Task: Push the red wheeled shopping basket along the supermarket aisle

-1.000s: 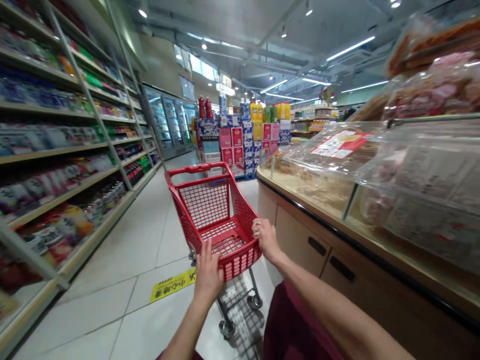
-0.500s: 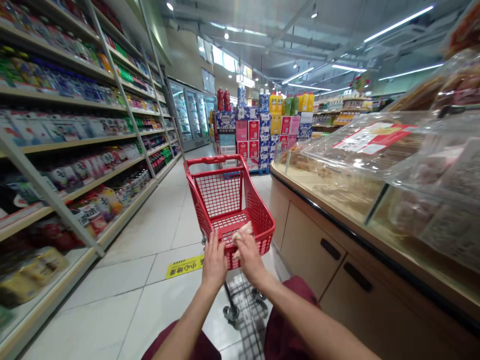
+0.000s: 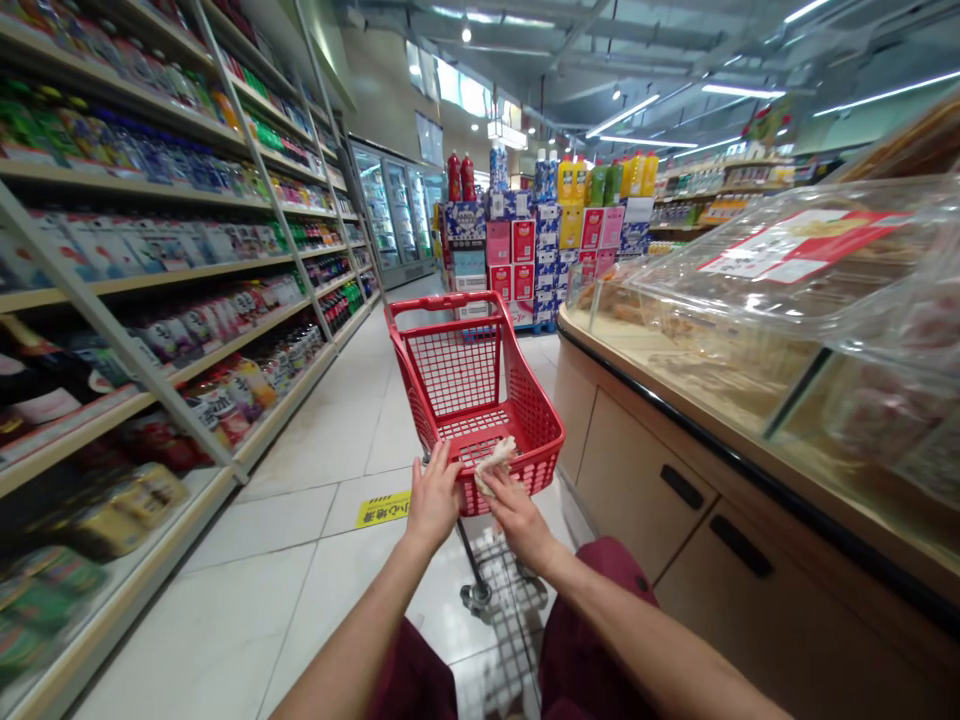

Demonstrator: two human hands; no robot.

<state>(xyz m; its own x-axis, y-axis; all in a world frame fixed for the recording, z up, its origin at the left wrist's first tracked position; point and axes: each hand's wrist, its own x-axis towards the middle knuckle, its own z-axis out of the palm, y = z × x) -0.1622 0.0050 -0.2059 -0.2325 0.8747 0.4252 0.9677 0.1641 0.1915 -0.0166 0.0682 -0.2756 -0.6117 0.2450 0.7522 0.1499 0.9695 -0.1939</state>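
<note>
Here's the red cart (image 3: 534, 425), standing on the pale floor (image 3: 240, 610) of the aisle, its near rim (image 3: 551, 447) right at the person's fingers. The right hand (image 3: 517, 515) is closed on a bunched whitish cloth (image 3: 496, 465), holding it against that rim near the middle. Over at the near left corner, the left hand (image 3: 433, 500) lies at the rim, fingers long and slightly parted; whether it truly grips the cart is hard to tell from this angle. A short gap separates the hands. A yellow sign (image 3: 382, 509) lies flat just left of the left hand. Stocked shelves (image 3: 150, 280) line the left, a wooden counter (image 3: 630, 470) with clear lids (image 3: 697, 290) runs along the right, and stacked cartons (image 3: 523, 240) topped with bottles (image 3: 565, 185) stand beyond the cart.
</note>
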